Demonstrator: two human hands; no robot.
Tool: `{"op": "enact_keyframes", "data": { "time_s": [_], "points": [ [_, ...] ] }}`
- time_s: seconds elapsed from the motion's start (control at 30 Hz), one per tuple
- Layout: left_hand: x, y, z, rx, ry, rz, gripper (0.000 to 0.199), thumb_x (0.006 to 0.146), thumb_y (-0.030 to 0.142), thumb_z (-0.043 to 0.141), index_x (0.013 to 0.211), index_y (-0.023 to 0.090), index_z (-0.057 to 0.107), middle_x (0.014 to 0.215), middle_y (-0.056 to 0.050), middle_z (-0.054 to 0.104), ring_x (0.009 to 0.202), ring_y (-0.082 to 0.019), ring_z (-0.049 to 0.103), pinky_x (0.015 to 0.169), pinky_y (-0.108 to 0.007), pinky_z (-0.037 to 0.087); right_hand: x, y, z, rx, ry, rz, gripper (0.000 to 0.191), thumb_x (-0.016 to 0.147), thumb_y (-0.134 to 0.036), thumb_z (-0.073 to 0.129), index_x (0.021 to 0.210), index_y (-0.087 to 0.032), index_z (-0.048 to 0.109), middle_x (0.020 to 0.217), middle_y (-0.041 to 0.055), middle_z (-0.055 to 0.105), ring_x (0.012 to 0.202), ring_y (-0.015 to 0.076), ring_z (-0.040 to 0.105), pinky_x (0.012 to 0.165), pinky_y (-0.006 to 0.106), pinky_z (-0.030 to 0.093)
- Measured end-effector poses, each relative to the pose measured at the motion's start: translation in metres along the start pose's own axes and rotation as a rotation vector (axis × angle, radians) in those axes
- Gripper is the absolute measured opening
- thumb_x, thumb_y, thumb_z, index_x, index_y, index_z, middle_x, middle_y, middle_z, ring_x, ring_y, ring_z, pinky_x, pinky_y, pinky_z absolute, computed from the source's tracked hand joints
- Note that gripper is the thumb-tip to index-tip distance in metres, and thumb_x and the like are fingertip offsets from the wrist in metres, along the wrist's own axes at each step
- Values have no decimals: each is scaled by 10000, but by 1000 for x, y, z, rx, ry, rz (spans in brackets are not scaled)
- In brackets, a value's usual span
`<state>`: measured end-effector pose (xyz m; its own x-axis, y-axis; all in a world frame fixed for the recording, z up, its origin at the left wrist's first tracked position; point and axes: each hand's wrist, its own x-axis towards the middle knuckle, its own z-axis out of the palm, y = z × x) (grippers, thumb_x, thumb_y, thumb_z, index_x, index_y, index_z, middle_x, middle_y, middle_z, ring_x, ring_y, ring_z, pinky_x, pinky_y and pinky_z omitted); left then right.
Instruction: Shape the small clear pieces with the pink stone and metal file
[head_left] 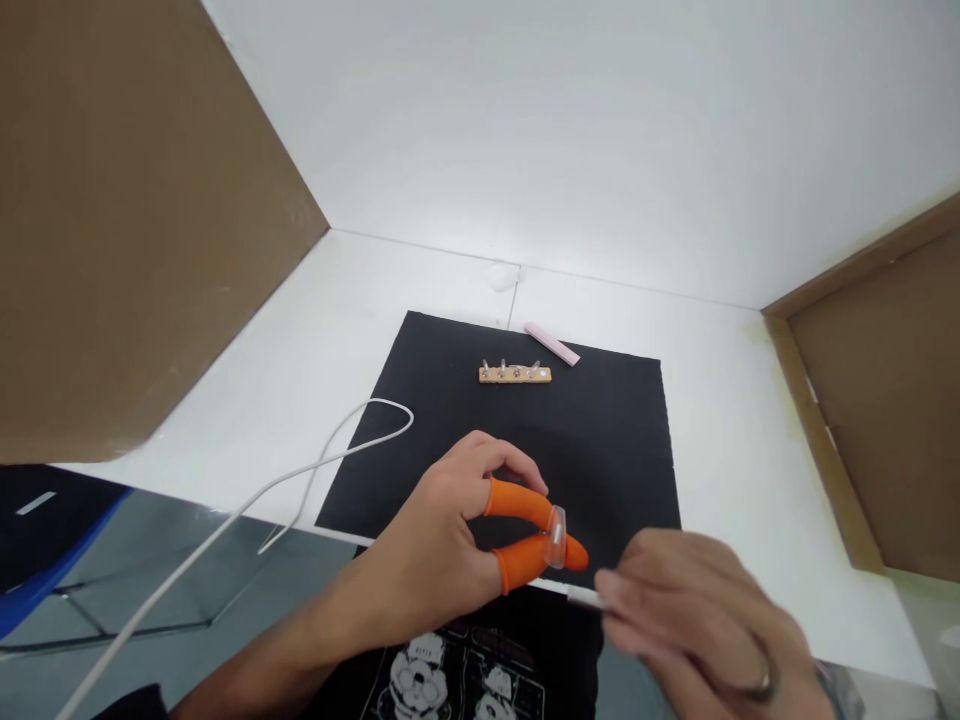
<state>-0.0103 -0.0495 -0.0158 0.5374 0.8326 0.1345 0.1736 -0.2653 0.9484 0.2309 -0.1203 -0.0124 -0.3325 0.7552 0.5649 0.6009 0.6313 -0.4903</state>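
My left hand (457,535) wears orange finger cots (521,503) on the thumb and index finger. Between those two fingertips it pinches a small clear curved plastic piece (556,538) that looks like a false nail, above the black mat's front edge. Just to the right, my right hand (697,610), blurred by motion, grips a short pale flat stick (585,598). The stick's tip points left, below the clear piece and apart from it. Most of the stick is hidden in the fingers, so its kind does not show.
On the black mat (450,440) lies a small wooden strip (515,375) bearing several clear pieces. A pink bar (552,343) rests across the mat's back edge. The white cable (315,465) loops over the left side. Brown panels (150,220) and a white wall enclose the white table (720,430).
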Motion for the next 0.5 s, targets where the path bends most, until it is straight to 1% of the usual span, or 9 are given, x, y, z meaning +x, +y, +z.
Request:
{"op": "enact_keyframes", "data": {
  "time_s": [0.03,0.07,0.1,0.2,0.23,0.3,0.4,0.43,0.5],
  "points": [
    [0,0,-1,-1,-1,1,104,907,135,844,868,231,847,1025,-33,767,966,-172,720,830,-273,617,2,-3,0,-18,-34,-9,78,1033,-146,703,1017,-197,759,768,1,798,630,157,767,635,279,659],
    [1,-1,-1,-1,-3,-1,102,908,136,846,869,230,848,1028,-35,766,967,-173,721,831,-274,618,3,-4,1,-32,-35,-5,91,1040,-136,690,1021,-195,756,770,2,797,635,158,767,641,284,659],
    [1,-2,-1,1,-6,-8,101,907,136,849,875,232,850,1032,-36,765,963,-173,721,830,-276,619,3,-2,2,-36,-4,5,115,1030,-102,686,1032,-194,756,773,2,795,634,157,761,622,285,646],
    [0,-5,-1,-4,-13,-41,107,900,141,859,905,248,858,1053,-36,760,943,-171,717,814,-278,621,6,6,3,-22,155,35,254,947,15,716,1087,-190,768,792,5,792,619,160,732,535,286,588],
    [1,-6,-1,-10,-10,-51,108,900,147,861,913,254,859,1060,-36,758,942,-172,716,812,-280,622,7,7,2,-20,175,33,275,930,25,727,1087,-196,775,780,0,786,606,162,723,512,288,576],
    [1,-9,-1,-25,4,-49,101,904,160,860,920,259,858,1061,-33,756,954,-176,718,819,-285,624,9,3,0,-40,127,18,232,944,-21,739,1060,-216,789,763,-5,789,610,173,740,527,298,606],
    [3,-11,-2,-28,15,-22,93,910,155,852,908,249,853,1037,-30,762,979,-180,724,844,-287,624,9,-2,-2,-81,-25,8,135,998,-107,727,1011,-223,795,765,-5,810,643,183,780,612,307,668],
    [4,-11,-3,-24,9,-19,93,911,152,851,899,245,853,1034,-30,763,979,-178,726,839,-282,623,7,-1,-3,-86,-27,6,134,999,-104,727,1012,-218,796,776,-1,815,651,182,784,615,302,668],
    [5,-9,-4,-15,-4,-36,93,907,152,860,886,242,853,1041,-29,761,974,-172,730,813,-267,619,2,9,-1,-90,70,8,212,962,-52,748,1092,-209,803,820,6,826,662,181,778,584,299,649]
  ]
}}
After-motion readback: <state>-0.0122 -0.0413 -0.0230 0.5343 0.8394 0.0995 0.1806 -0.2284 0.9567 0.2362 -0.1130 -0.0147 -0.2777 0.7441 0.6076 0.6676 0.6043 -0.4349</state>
